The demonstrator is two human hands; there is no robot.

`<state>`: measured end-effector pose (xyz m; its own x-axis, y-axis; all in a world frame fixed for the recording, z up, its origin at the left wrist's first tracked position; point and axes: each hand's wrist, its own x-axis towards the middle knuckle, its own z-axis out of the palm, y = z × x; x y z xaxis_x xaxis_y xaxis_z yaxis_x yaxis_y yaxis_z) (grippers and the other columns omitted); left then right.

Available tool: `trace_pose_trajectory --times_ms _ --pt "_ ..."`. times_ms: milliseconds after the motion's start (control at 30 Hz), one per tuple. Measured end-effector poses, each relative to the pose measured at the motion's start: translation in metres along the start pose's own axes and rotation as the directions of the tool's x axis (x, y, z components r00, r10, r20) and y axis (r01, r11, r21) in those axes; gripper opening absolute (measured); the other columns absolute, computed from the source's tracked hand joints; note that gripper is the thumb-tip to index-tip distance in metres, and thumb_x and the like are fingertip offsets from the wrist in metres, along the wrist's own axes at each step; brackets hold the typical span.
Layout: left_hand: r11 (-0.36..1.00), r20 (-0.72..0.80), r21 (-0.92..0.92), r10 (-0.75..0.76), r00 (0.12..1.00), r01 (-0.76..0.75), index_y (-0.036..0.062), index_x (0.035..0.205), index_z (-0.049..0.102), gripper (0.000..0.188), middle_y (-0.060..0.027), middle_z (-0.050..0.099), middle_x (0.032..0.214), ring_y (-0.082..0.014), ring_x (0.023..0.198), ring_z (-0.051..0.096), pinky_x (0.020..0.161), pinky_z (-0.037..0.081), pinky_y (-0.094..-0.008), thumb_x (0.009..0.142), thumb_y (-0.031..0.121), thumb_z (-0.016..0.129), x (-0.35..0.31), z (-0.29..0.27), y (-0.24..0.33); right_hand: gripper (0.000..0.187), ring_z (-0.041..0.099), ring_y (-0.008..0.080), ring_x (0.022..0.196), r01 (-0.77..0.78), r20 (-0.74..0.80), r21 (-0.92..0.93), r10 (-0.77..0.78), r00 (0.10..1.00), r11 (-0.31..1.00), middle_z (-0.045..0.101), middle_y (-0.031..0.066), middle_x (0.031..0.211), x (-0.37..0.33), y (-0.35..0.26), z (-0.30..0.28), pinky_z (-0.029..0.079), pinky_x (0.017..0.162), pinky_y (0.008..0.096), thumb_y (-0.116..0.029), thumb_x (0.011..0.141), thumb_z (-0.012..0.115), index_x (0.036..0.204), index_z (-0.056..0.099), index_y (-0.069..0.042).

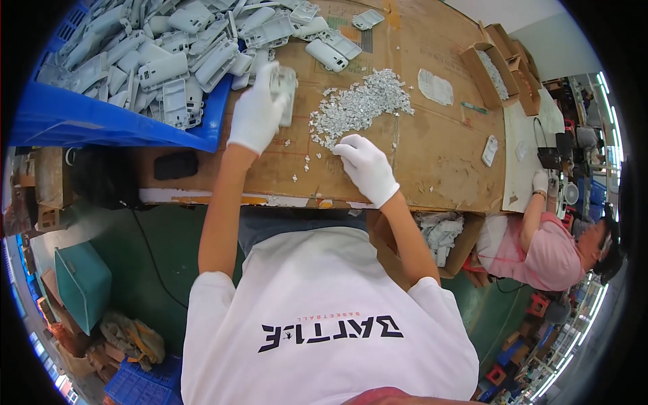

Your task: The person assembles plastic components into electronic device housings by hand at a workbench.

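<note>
My left hand (256, 116), in a white glove, grips a white plastic housing (289, 98) by its side, above the cardboard-covered table (445, 162). The housing is slightly blurred. At the near edge of a heap of small shiny metal pieces (364, 101) is my right hand (368, 170), also gloved. Its fingers are curled and pressed together; what they hold, if anything, is too small to make out. Many similar white housings (162, 71) fill a blue crate (115, 125) on the left, some spilling onto the table beside it.
A white paper (435, 88), a green pen (474, 107) and a single white part (489, 150) lie to the right. Cardboard boxes (496, 71) stand at the far right. A dark case (175, 165) rests near the front edge. Another person in pink (553, 253) sits at right.
</note>
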<state>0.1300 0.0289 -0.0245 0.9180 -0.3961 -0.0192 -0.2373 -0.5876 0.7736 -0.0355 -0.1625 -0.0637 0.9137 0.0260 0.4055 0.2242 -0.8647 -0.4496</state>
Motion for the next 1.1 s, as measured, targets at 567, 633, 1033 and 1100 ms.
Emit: trace_pose_trajectory --times_ms 567,633,1033,1100 --pt "0.905 0.165 -0.422 0.01 0.986 0.061 0.0122 0.144 0.043 0.063 -0.0232 0.065 0.116 -0.0395 0.107 0.064 0.09 0.052 -0.0432 0.085 0.008 0.062 -0.125 0.031 -0.007 0.009 0.064 0.0295 0.087 0.314 0.462 -0.077 -0.245 0.852 0.946 0.063 0.0121 0.09 0.045 0.033 -0.005 0.053 0.076 0.0368 -0.013 0.087 0.067 0.09 0.065 -0.005" --pt "0.95 0.054 -0.31 -0.011 0.998 0.027 0.0154 0.145 0.041 0.066 -0.0247 0.066 0.11 -0.0421 0.101 0.065 0.086 0.052 -0.0465 0.083 0.006 0.062 -0.127 0.036 0.003 0.008 0.066 0.0264 0.083 0.096 0.249 0.116 -0.123 0.961 0.989 0.065 0.0116 0.089 0.037 0.013 -0.01 0.054 0.073 0.0333 -0.01 0.087 0.067 0.093 0.066 -0.004" --pt "0.972 -0.059 -0.21 -0.12 0.991 0.105 0.0154 0.147 0.041 0.063 -0.0208 0.069 0.109 -0.0395 0.094 0.068 0.079 0.055 -0.0431 0.087 0.007 0.062 -0.134 0.052 0.044 0.014 0.072 0.0109 0.076 -0.512 0.262 0.7 0.489 0.832 0.497 0.073 0.0075 0.088 0.012 -0.066 -0.017 0.056 0.071 0.0241 -0.002 0.089 0.067 0.102 0.071 0.001" --pt "0.981 -0.074 -0.171 -0.102 0.992 0.088 0.0165 0.148 0.04 0.064 -0.0207 0.069 0.11 -0.0392 0.095 0.068 0.08 0.055 -0.0429 0.089 0.005 0.06 -0.135 0.053 0.044 0.013 0.07 0.0126 0.07 -0.418 0.088 0.611 0.467 0.88 0.672 0.071 0.0077 0.086 0.013 -0.068 -0.009 0.055 0.067 0.0249 -0.001 0.083 0.07 0.096 0.072 -0.004"
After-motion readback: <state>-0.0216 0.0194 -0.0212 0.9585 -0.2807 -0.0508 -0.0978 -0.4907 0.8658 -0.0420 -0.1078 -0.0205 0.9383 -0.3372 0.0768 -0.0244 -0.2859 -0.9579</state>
